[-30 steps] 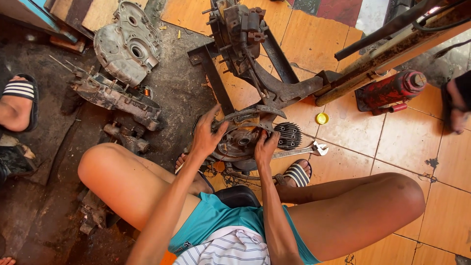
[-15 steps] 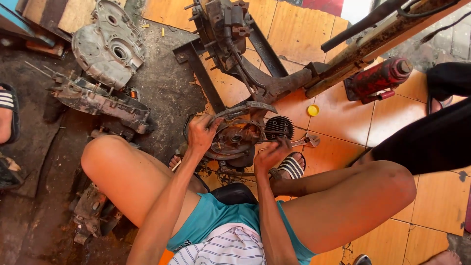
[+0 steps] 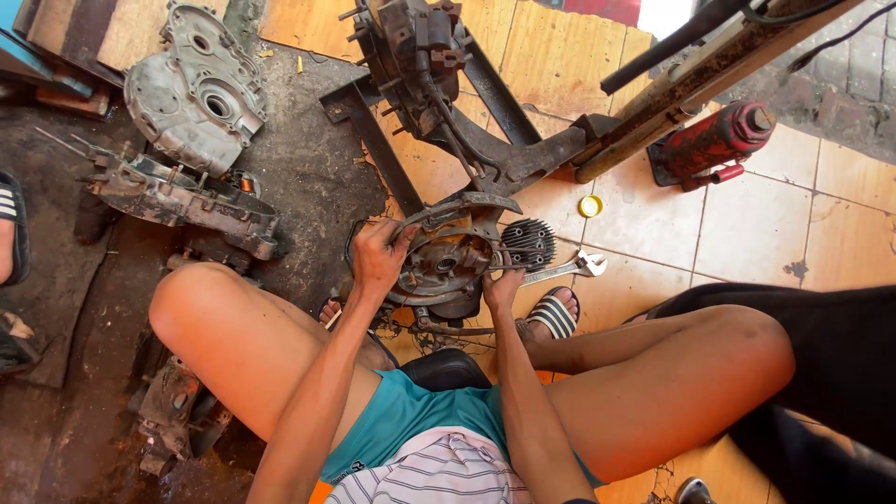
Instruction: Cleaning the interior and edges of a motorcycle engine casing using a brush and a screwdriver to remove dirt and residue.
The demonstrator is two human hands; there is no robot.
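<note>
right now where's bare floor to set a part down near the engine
Bare tile lies right of the adjustable wrench, between the yellow cap and the red bottle jack. It is crowded around the engine case under the left hand and right hand, and on the left by the crankcase cover.

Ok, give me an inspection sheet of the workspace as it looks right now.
Surface: orange tiled floor, greasy dark patch at left.
Job's things: round engine assembly on the floor between the knees.
Clutter: wrench, yellow cap, red bottle jack, grey engine cover, crankcase half.
Grippers: left hand grips the assembly's rim; right hand holds its right side.
Cables: black cable at top right.
Surroundings: rusty frame; another person's sandalled foot at left.
</note>
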